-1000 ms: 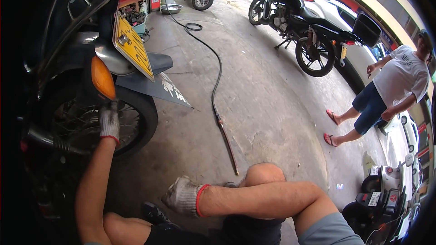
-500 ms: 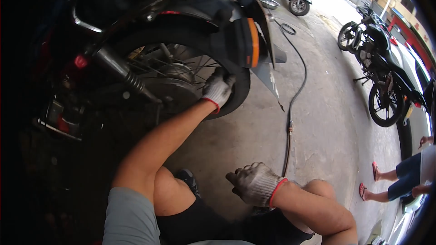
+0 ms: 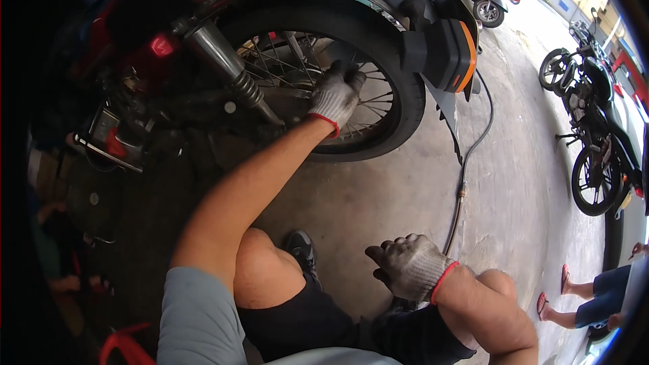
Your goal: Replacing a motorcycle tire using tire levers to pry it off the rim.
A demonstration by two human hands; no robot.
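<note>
My left hand (image 3: pixel 337 94), in a grey-white knit glove with a red cuff, reaches to the spokes (image 3: pixel 375 103) of a motorcycle's rear wheel. Its dark fingertips are blurred, and whether they grip a spoke is unclear. The black tyre (image 3: pixel 405 118) curves around the hand. A shock absorber (image 3: pixel 226 61) slants down left of it. My right hand (image 3: pixel 412 265), gloved alike, hovers near my right knee. Its fingers bend loosely, thumb and forefinger stand apart, and nothing shows between them.
A black turn-signal and lamp housing (image 3: pixel 439 54) with an orange edge juts out behind the wheel. A hose (image 3: pixel 481 138) runs over the concrete floor. Another motorcycle (image 3: pixel 591 115) is parked at the right. A person's sandalled feet (image 3: pixel 564 280) are at the lower right.
My view has shifted, so the motorcycle sits further right. My left hand has moved from beside the rim inward over the spokes, toward the hub. My right hand keeps its pose near my knee.
</note>
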